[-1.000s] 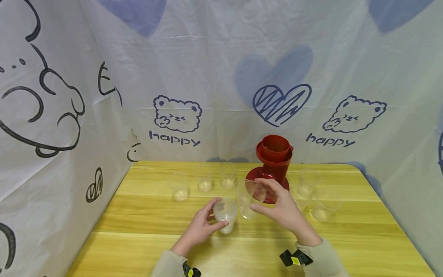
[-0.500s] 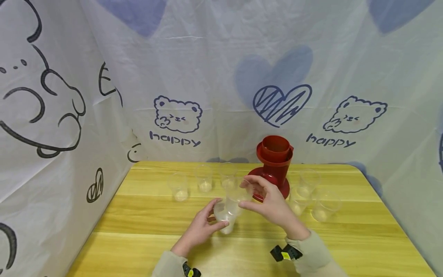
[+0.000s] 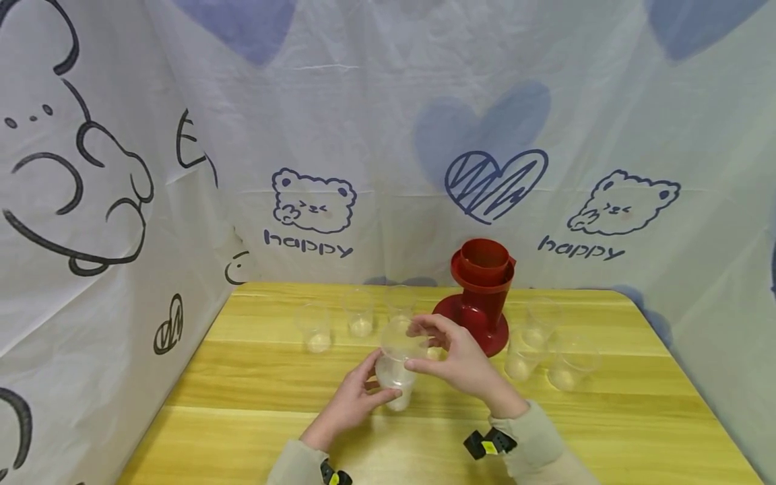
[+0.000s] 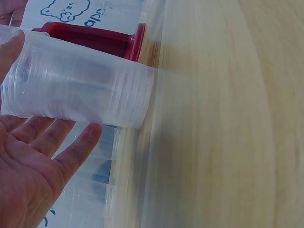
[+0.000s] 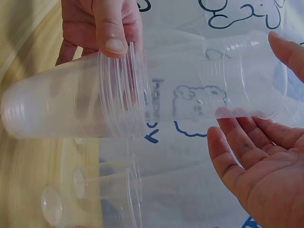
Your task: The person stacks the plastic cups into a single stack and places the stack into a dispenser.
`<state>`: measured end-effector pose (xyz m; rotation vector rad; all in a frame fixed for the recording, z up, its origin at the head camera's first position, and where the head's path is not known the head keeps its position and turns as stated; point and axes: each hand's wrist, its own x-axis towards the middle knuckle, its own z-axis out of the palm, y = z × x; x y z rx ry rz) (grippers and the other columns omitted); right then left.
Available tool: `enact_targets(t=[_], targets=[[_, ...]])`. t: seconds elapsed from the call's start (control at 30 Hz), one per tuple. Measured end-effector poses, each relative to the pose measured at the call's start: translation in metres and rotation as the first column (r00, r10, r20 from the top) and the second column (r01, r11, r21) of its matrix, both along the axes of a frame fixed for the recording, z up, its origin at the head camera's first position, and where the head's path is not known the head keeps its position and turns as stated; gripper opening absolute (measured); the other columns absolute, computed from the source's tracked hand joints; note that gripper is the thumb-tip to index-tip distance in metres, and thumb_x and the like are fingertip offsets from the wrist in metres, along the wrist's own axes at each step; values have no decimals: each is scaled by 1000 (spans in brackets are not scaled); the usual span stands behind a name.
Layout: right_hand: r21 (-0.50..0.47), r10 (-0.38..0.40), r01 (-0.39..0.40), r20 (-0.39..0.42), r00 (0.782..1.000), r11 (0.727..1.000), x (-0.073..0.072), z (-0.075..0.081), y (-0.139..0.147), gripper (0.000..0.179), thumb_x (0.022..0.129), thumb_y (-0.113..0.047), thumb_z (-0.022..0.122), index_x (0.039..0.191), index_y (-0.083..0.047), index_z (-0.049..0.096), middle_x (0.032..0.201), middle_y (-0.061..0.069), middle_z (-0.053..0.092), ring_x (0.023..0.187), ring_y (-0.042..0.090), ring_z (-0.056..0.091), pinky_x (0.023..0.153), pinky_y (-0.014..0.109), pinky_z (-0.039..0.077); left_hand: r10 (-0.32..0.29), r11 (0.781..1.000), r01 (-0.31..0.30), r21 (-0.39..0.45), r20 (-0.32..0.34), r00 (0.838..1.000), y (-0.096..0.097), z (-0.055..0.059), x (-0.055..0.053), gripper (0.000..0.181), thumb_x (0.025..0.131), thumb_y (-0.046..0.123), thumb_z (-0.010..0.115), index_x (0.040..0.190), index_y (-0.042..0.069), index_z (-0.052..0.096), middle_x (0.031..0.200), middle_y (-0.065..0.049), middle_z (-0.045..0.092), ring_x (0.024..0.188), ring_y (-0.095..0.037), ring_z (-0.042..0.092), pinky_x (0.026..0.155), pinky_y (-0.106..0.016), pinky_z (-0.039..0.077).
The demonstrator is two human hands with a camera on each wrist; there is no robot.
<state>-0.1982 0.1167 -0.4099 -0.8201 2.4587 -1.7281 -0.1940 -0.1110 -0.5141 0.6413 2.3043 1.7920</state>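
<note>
Near the middle of the table, my left hand (image 3: 348, 404) holds a nested stack of clear plastic cups (image 3: 397, 402) upright, with thumb and fingers on either side. My right hand (image 3: 463, 367) has one more clear plastic cup (image 3: 400, 339) between thumb and fingers, right above the stack. In the right wrist view, the lower end of this single cup (image 5: 185, 78) meets the layered rims of the stack (image 5: 52, 107), in line with it. The left wrist view shows the frosted-looking stack (image 4: 80, 80) with its base close to the tabletop.
A red plastic stand with a round base (image 3: 485, 296) is behind my right hand. Several single clear cups stand about: some at the back left, such as one cup (image 3: 315, 330), and others to the right, including another cup (image 3: 568, 370). A printed white cloth (image 3: 376, 135) hangs behind the table.
My right hand has carried the single cup leftward, from beside the stack to over its mouth. My left hand and the stack have stayed in place.
</note>
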Motion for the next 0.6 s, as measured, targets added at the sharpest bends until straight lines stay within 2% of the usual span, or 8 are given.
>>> enact_targets(t=[0.13,0.2,0.37,0.4,0.6], targets=[[6,-1,1,7,1000,1000,-1,1,-1,62,82,-20,82,135,-3,53,123,5,63,116,26,59,97,48,49,-6,1000,5,19,28,1000,0,-1,0,76,91,21,72,153,11,29,143,-17,47,124,-32,53,98,-41,49],[2,-1,1,10,1000,1000,-1,0,-2,61,82,-20,82,135,-3,53,123,6,63,116,27,59,97,47,49,-3,1000,2,21,38,999,1,2,1,77,91,18,72,153,8,28,143,-19,47,123,-33,53,98,-44,49],[7,-10,10,17,1000,1000,-4,-2,-3,60,82,-21,82,134,-7,54,122,6,64,115,23,59,96,44,50,2,1000,-3,22,34,999,1,2,1,77,91,16,72,153,5,28,142,-18,48,123,-32,53,98,-43,49],[11,-10,10,18,1000,1000,-5,-2,-4,61,82,-22,82,135,-6,54,122,5,64,114,22,59,96,44,50,2,1000,-2,25,31,1000,1,-1,0,77,91,17,73,153,7,28,142,-17,48,123,-31,53,98,-41,49],[42,6,-8,35,999,999,-8,-9,-4,64,82,-24,82,136,-6,53,124,8,63,115,26,59,96,46,50,-6,999,5,32,20,1000,0,-2,0,73,90,21,74,151,13,34,139,-15,51,121,-30,55,97,-38,50]])
